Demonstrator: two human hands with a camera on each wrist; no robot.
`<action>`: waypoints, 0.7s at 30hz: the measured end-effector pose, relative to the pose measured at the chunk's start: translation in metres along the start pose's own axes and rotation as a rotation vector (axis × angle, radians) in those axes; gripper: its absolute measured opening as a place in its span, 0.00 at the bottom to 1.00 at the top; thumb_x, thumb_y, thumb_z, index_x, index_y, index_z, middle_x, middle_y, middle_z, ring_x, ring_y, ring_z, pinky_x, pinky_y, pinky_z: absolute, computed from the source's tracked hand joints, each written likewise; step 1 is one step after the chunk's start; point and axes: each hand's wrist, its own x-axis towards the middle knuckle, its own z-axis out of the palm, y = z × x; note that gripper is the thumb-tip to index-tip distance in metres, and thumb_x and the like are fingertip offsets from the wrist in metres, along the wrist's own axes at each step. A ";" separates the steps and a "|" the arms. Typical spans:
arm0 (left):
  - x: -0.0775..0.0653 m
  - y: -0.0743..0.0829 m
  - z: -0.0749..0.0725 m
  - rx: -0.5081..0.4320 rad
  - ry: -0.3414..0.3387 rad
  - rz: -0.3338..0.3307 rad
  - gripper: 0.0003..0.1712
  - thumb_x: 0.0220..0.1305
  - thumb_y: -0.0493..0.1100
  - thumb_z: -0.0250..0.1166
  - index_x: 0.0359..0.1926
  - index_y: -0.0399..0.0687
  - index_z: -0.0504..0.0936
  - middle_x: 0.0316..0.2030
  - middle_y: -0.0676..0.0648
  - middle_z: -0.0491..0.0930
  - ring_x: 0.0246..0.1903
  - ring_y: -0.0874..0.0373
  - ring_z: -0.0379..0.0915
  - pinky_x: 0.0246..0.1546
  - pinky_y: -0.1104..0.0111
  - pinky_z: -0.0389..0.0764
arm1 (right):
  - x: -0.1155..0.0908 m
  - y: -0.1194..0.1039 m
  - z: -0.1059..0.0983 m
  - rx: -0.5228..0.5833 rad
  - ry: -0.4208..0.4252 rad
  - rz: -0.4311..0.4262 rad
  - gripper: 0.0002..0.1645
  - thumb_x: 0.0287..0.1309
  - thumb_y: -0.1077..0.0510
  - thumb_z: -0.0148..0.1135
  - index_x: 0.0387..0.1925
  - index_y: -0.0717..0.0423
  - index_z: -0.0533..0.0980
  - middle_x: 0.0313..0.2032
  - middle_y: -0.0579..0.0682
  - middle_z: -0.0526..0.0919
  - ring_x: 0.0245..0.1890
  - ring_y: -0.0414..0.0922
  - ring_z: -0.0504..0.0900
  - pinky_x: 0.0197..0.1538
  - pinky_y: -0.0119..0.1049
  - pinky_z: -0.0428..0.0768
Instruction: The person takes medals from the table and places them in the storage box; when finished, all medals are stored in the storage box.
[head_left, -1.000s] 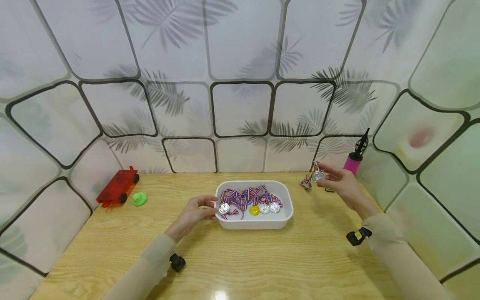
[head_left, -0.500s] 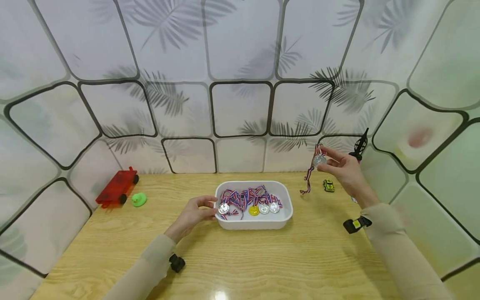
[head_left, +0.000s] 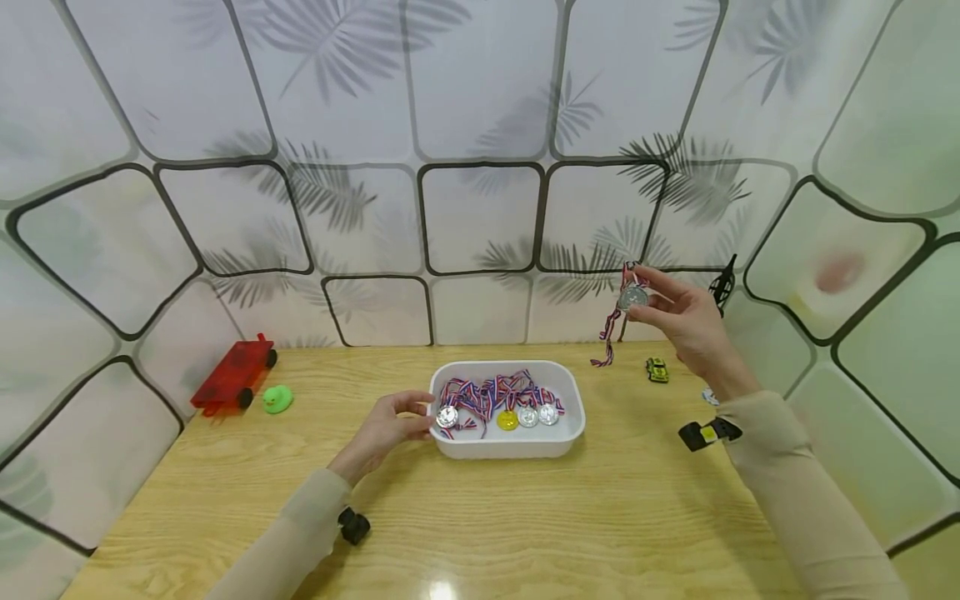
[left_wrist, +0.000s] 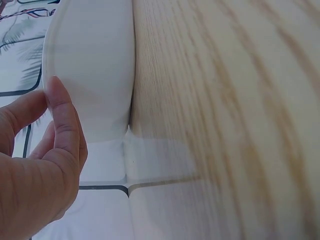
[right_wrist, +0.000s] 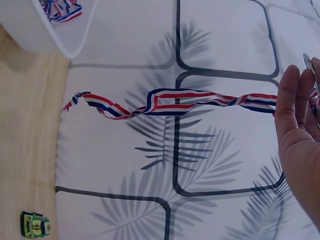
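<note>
A white plastic tub [head_left: 510,448] stands on the table, holding several medals on striped ribbons: a gold medal [head_left: 507,420] between silver ones. My left hand [head_left: 386,429] pinches the tub's left rim; the left wrist view shows the fingertips [left_wrist: 59,90] on the tub's wall [left_wrist: 92,65]. Up in the air at the right, my right hand [head_left: 686,321] pinches a silver medal [head_left: 633,298] between thumb and fingers. Its red, white and blue ribbon [right_wrist: 170,101] dangles down, twisted, apart from the tub. In the right wrist view only the medal's edge [right_wrist: 307,61] shows.
A small yellow-green toy car [head_left: 657,370] lies at the back right. Behind my right hand is a black-topped pump [head_left: 723,286], mostly hidden. On the left are a red wheeled toy cart [head_left: 234,375] and a green rubber duck [head_left: 278,398]. Patterned curtain [head_left: 480,217] encloses the table.
My right hand has risen with the silver medal, lifting its ribbon off the table and uncovering the toy car. The left hand and the tub have stayed put.
</note>
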 end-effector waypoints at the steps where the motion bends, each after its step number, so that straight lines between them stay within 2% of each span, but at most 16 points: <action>1: 0.000 0.000 0.000 -0.002 0.000 -0.001 0.24 0.60 0.26 0.64 0.59 0.29 0.74 0.40 0.42 0.74 0.31 0.58 0.78 0.38 0.67 0.86 | 0.000 -0.002 0.002 0.003 -0.002 0.000 0.34 0.57 0.69 0.66 0.65 0.53 0.72 0.57 0.39 0.77 0.35 0.34 0.76 0.45 0.23 0.81; 8: 0.001 0.000 0.000 -0.007 -0.005 0.004 0.25 0.60 0.25 0.63 0.59 0.28 0.73 0.39 0.42 0.74 0.31 0.58 0.78 0.37 0.67 0.85 | 0.002 -0.006 0.014 0.155 -0.120 -0.062 0.32 0.57 0.73 0.63 0.64 0.56 0.73 0.58 0.42 0.77 0.35 0.37 0.79 0.46 0.30 0.83; 16: 0.001 -0.001 0.000 -0.010 -0.003 0.007 0.25 0.59 0.25 0.63 0.59 0.29 0.74 0.40 0.42 0.74 0.31 0.57 0.79 0.39 0.66 0.86 | 0.003 -0.002 0.027 0.156 -0.151 -0.072 0.33 0.57 0.74 0.63 0.65 0.61 0.71 0.53 0.45 0.80 0.36 0.40 0.82 0.45 0.31 0.84; 21: 0.002 -0.001 0.000 0.005 0.006 -0.001 0.24 0.60 0.26 0.63 0.59 0.30 0.75 0.40 0.41 0.74 0.30 0.57 0.79 0.38 0.66 0.86 | 0.004 0.001 0.035 0.179 -0.180 -0.088 0.31 0.58 0.74 0.62 0.64 0.60 0.72 0.56 0.45 0.80 0.36 0.39 0.82 0.45 0.32 0.84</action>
